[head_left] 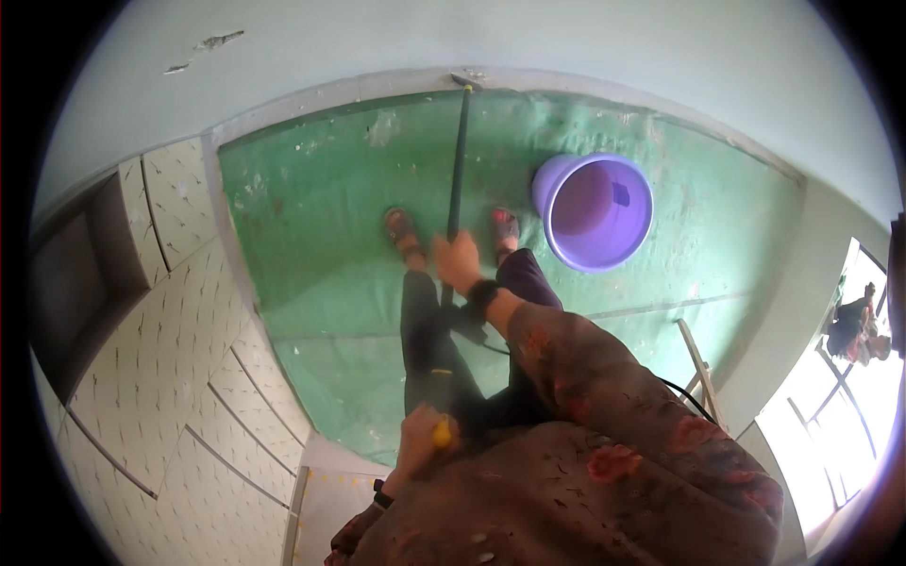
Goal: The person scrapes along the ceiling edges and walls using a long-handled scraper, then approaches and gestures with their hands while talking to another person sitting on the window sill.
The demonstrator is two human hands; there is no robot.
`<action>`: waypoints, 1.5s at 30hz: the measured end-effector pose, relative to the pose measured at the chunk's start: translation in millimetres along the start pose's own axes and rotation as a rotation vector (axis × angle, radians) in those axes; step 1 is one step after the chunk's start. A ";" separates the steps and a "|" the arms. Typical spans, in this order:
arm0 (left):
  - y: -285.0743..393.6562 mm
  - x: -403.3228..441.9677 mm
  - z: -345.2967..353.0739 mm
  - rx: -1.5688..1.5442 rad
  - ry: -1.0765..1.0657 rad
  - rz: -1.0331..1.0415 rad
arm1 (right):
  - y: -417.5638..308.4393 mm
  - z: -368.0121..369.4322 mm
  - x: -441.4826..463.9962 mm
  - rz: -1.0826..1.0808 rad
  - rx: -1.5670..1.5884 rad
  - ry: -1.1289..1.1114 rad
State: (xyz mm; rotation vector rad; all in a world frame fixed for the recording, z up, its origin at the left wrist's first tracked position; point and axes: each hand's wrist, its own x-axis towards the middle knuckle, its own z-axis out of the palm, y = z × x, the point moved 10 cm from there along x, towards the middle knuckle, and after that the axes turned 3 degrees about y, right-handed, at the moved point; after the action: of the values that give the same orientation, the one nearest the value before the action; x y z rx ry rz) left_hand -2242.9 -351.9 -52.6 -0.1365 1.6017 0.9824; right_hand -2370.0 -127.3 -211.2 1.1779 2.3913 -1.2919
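A long dark pole runs from in front of my body to the foot of the far wall. A small yellow piece shows at its far end, beside a thin dark strip. My right hand is wrapped around the pole at its middle, slightly blurred. Lower down and nearer my body, my left hand is closed on the pole's near end, where a yellow part shows. Under my right hand is a dark, unclear shape with a thin cord.
A purple bucket stands right of my feet on the green floor. Patterned cabinets line the left side. Wooden pieces lean at the right, near a black cable and a bright window.
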 end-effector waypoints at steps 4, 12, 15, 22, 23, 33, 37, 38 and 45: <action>17.2 7.3 48.3 -0.118 -0.074 -0.013 | 58.2 5.9 -49.4 0.627 0.572 -0.155; 34.6 7.6 124.3 -0.616 -0.256 -0.412 | 137.3 -3.4 -59.4 0.404 0.334 -0.170; 32.9 11.2 138.7 -0.588 -0.340 -0.401 | 146.6 -10.9 -64.3 0.372 0.232 -0.214; -3.8 25.1 142.8 -0.547 -0.389 -0.305 | 117.4 -29.0 -78.0 0.622 0.269 -0.275; -1.0 26.6 141.7 -0.544 -0.393 -0.296 | 125.0 -24.0 -76.1 0.616 0.269 -0.267; -50.8 43.6 146.5 -0.675 -0.258 -0.377 | 141.1 -3.8 -46.4 0.082 -0.029 0.001; -62.5 26.4 155.7 -0.644 -0.352 -0.428 | 152.3 -3.0 -75.1 0.238 0.129 -0.093; -61.3 21.4 157.2 -0.666 -0.372 -0.412 | 152.7 -1.3 -82.3 0.239 0.130 -0.099; -28.7 44.6 134.0 -0.422 -0.379 -0.109 | 97.9 4.1 -54.9 -0.457 -0.829 -0.182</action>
State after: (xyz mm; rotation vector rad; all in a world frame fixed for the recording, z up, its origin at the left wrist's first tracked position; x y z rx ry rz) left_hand -2138.1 -264.7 -99.2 -0.3037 1.0197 1.1717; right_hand -2264.1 -130.8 -248.3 0.2786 2.6797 -0.3291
